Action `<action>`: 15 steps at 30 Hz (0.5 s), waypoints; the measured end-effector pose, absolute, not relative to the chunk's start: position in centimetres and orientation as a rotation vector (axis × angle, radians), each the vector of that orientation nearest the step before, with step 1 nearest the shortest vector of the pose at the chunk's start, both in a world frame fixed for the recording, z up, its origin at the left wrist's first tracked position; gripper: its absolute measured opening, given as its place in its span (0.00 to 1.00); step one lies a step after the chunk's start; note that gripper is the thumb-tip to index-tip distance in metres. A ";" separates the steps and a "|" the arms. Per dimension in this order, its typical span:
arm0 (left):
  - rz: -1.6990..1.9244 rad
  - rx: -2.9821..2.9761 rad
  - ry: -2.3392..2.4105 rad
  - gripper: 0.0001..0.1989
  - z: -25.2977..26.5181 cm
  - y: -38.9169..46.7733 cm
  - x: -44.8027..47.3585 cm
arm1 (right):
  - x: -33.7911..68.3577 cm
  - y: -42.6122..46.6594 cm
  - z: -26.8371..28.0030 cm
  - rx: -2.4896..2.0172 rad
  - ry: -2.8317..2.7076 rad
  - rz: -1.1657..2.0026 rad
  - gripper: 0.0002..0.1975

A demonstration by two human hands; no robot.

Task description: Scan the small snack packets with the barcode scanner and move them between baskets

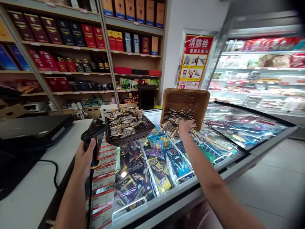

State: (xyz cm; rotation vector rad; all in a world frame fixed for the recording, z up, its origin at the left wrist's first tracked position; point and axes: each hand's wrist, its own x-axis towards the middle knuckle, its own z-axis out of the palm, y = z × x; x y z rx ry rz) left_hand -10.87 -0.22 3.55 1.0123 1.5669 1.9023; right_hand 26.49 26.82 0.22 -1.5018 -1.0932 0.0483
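Observation:
My left hand (86, 156) is wrapped round the handle of a black barcode scanner (94, 130), whose cord hangs down past my wrist. My right hand (186, 127) reaches to the mouth of a tipped brown wicker basket (202, 95) and is among small dark-and-tan packets (175, 116); its fingertips are partly hidden, so what it grips, if anything, is unclear. Packets spill from this basket onto the freezer's glass lid. To its left, a dark woven basket (146, 127) holds several similar packets (125, 119).
Beneath both baskets, the glass-topped chest freezer (166, 195) holds bagged ice creams (159, 173). Paper price labels (102, 190) line its left side. A white counter (28, 187) bears black equipment (57, 127). Shelves of boxes (69, 31) stand behind; a lit open fridge (262, 70) is at right.

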 end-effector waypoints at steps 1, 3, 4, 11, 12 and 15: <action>1.920 0.994 1.578 0.31 3.5 -0.3 -11.0 | 24.7 26.4 0.2 -1.484 -1.082 0.030 0.22; 1.969 0.952 1.591 0.31 3.5 -0.3 -11.1 | 19.9 25.3 0.6 -1.372 -1.191 0.113 0.23; 1.996 0.931 1.586 0.31 3.5 -0.3 -11.1 | 17.0 24.6 1.0 -1.284 -1.385 0.189 0.19; 2.032 0.859 1.552 0.31 3.1 -0.2 -10.7 | -0.7 20.3 4.3 -0.791 -2.622 0.266 0.25; 2.026 0.871 1.550 0.31 3.1 -0.2 -10.6 | -2.0 19.9 4.4 -0.771 -2.726 0.234 0.28; 2.004 0.912 1.526 0.28 3.0 -0.3 -10.4 | -3.7 19.5 4.4 -0.793 -2.856 0.169 0.21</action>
